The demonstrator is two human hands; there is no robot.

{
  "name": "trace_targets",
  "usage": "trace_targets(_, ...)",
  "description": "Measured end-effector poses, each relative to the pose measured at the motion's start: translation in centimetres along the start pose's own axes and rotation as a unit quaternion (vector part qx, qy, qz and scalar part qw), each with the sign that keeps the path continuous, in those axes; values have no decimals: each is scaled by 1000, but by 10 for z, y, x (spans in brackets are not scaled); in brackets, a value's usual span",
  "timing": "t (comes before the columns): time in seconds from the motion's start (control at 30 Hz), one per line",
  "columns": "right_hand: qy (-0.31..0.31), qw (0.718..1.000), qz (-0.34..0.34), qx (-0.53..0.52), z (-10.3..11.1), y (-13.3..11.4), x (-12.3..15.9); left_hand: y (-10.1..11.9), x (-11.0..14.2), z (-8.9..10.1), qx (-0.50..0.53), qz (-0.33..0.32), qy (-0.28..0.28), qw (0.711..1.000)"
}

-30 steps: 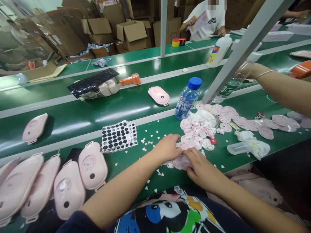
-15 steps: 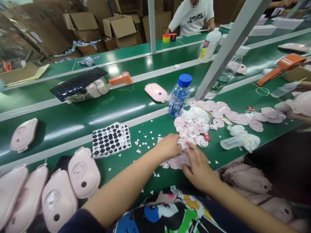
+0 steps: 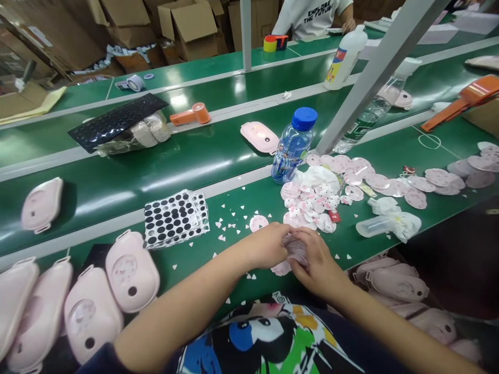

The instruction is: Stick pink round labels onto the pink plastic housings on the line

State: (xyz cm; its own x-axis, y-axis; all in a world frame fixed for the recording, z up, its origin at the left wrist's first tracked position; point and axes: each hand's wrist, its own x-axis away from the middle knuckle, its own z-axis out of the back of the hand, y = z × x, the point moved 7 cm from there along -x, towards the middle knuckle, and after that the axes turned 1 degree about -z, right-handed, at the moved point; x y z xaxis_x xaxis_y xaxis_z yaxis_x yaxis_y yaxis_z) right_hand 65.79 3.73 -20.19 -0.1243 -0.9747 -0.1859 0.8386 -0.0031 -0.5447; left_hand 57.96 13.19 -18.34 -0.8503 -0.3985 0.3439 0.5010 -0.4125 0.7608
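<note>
My left hand (image 3: 267, 245) and my right hand (image 3: 317, 262) meet just above the near green table, fingers closed together on a small stack of pink round stickers (image 3: 295, 246). One loose pink sticker (image 3: 258, 223) lies left of the hands and another (image 3: 281, 268) lies under them. A heap of pink and white stickers (image 3: 314, 205) lies just beyond my hands. Small white triangular scraps (image 3: 230, 221) dot the table around them.
Pink plastic shells (image 3: 131, 271) crowd the near left, beside a black-dotted sheet (image 3: 175, 218). A blue-capped bottle (image 3: 293, 146), a diagonal metal post (image 3: 380, 57), a green conveyor (image 3: 156, 166) carrying more shells, and a seated person (image 3: 312, 15) lie beyond. More shells (image 3: 397, 283) sit low right.
My hands drew back toward me and lifted a stack of pink stickers off the table. The other person's arm at the right has left the view. The camera tilted downward.
</note>
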Motion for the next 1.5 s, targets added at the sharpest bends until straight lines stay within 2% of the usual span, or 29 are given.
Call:
trace_targets(0.07,25,999,3,-43,3,1,2,-10,5,-1,135,5,48,990)
trace_targets(0.17,6,996,-31,-85,3,3,-1,-21,12,-11,318,20,88,944)
trace_targets(0.27,-51,990,-67,-117,0,1,-8,-20,18,-18,407,16,118,905)
trace_targets(0.33,-66,983,-96,-140,1,0,-13,-17,21,-15,453,2,160,877)
trace_targets(0.4,-46,979,-120,-161,5,0,-18,-17,24,-6,505,-28,218,835)
trace_targets(0.47,1,977,-118,-176,12,-1,-23,-20,26,6,546,-78,270,790)
trace_targets(0.53,63,975,-94,-190,20,-5,-31,-24,29,21,544,-135,316,765)
trace_targets(0.6,117,970,-52,-208,25,-11,-43,-30,32,34,516,-166,358,761)
trace_targets(0.67,139,966,-4,-219,24,-19,-59,-38,31,42,502,-160,382,759)
trace_targets(0.77,102,972,66,-203,7,-33,-86,-50,24,50,504,-133,402,753)
trace_targets(0.87,46,977,105,-182,-16,-40,-105,-64,19,53,473,-104,443,754)
trace_targets(0.97,-2,980,110,-168,-33,-39,-113,-78,17,49,458,-72,453,762)
trace_targets(1.1,-53,981,123,-143,-40,-41,-113,-86,21,48,462,-58,469,750)
trace_targets(1.3,-12,990,93,-108,-33,-40,-119,-87,12,49,472,1,454,756)
trace_targets(1.4,-42,990,89,-101,-36,-38,-124,-85,5,50,461,23,448,765)
trace_targets(1.5,-68,990,76,-97,-36,-33,-129,-80,-3,51,451,21,411,792)
